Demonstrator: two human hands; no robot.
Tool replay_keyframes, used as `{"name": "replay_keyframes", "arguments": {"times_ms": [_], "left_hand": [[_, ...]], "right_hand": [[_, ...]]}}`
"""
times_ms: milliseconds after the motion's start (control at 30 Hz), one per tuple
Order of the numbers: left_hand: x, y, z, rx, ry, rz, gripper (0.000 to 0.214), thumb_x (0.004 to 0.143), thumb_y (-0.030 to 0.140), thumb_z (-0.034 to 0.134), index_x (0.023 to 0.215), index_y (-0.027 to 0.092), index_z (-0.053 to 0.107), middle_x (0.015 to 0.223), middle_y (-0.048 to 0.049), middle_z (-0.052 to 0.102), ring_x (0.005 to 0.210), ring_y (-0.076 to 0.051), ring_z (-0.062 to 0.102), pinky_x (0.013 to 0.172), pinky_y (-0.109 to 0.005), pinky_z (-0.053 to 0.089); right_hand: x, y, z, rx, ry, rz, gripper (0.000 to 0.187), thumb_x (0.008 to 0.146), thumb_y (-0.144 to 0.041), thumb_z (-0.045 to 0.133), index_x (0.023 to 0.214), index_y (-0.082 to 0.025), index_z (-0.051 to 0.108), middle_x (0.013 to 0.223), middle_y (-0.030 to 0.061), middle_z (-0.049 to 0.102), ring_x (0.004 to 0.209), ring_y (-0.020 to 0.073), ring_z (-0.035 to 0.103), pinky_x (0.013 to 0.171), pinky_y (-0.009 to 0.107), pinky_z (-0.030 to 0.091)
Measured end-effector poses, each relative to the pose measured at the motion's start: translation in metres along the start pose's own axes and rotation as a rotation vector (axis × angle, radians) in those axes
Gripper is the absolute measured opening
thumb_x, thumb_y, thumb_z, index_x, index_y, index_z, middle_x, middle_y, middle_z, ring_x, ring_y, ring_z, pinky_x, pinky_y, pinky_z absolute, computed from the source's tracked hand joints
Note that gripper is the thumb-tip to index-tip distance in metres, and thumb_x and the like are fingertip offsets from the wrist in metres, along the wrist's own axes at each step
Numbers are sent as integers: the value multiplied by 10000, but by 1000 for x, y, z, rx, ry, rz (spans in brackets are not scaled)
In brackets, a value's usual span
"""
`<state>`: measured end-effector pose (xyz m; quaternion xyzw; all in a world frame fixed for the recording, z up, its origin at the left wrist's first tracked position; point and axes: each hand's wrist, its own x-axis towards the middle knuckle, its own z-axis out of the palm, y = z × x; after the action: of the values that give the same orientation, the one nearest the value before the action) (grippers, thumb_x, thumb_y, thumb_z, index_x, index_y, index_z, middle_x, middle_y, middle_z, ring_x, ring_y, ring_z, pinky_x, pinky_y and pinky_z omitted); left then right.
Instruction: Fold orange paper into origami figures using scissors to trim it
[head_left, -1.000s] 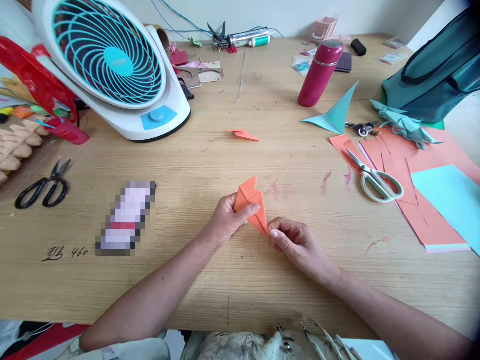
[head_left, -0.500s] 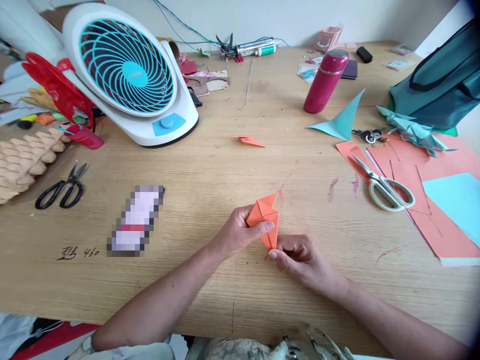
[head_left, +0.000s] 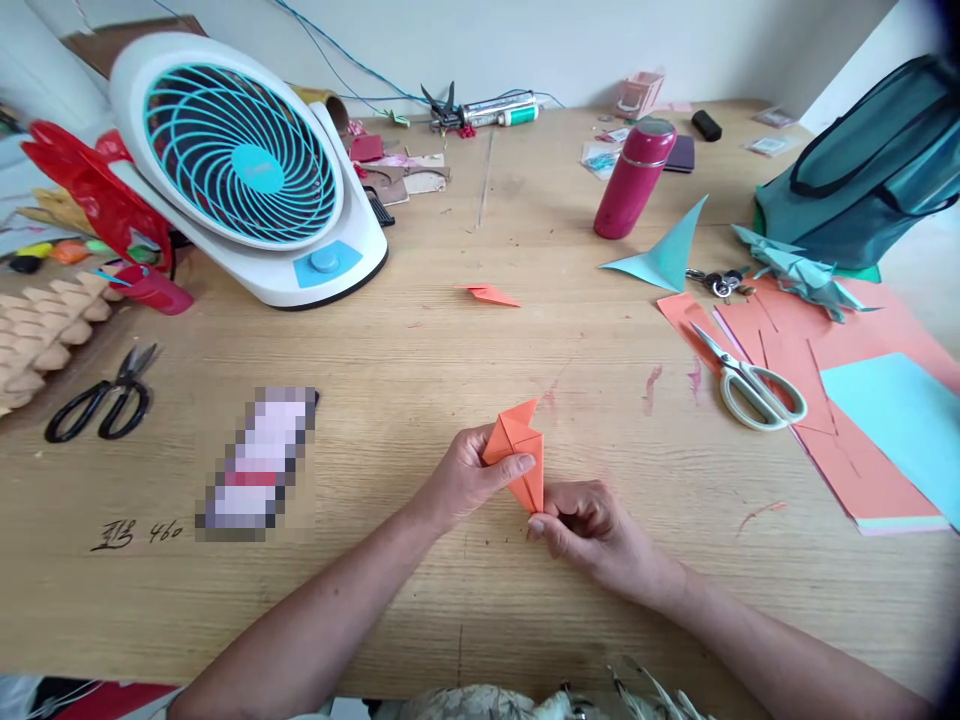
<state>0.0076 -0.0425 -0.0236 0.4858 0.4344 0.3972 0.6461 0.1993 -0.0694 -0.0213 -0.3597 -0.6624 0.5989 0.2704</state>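
folded orange paper (head_left: 516,442) was held to the near left of the white scissors (head_left: 741,373). compared with one second earlier, it had turned slightly clockwise. left hand (head_left: 469,475) pinched its body beneath the thumb; right hand (head_left: 589,530) pinched its narrow tip. work appeared centred on that tip.

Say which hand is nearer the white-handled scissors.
Right. The right hand is left of the scissors and closer to the body; the left hand, gripping the folded orange paper, is farther left.
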Motion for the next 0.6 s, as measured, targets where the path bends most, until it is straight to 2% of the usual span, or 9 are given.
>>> {"name": "replay_keyframes", "arguments": {"times_ms": [133,267,367,600], "left_hand": [[-1,1,-1,-42,-25,-4,389,810,416,750,669,173,481,628,67,407,588,-77,322,580,-214,303],[-1,5,1,-25,-50,-20,387,785,438,770,683,165,515,641,55,446,601,-83,356,576,-212,312],[-1,5,2,-15,-94,-27,379,774,450,780,702,156,553,651,44,475,611,-88,381,581,-212,324],[-3,0,8,-133,-63,-33,380,808,473,758,736,165,547,661,43,487,603,-86,413,581,-211,348]], "right_hand": [[1,-4,-1,6,-18,16,543,949,-538,584,594,-199,352,589,-57,325,538,76,284,497,246,229],[2,-7,-1,45,-22,58,532,937,-603,564,630,-182,454,595,-51,363,544,81,308,493,239,244],[2,-5,0,2,-5,48,521,962,-578,539,641,-168,523,582,-43,396,535,85,325,497,242,259],[1,-1,5,-52,63,-13,489,997,-509,507,676,-154,608,574,-26,471,529,93,389,513,242,307]]}}
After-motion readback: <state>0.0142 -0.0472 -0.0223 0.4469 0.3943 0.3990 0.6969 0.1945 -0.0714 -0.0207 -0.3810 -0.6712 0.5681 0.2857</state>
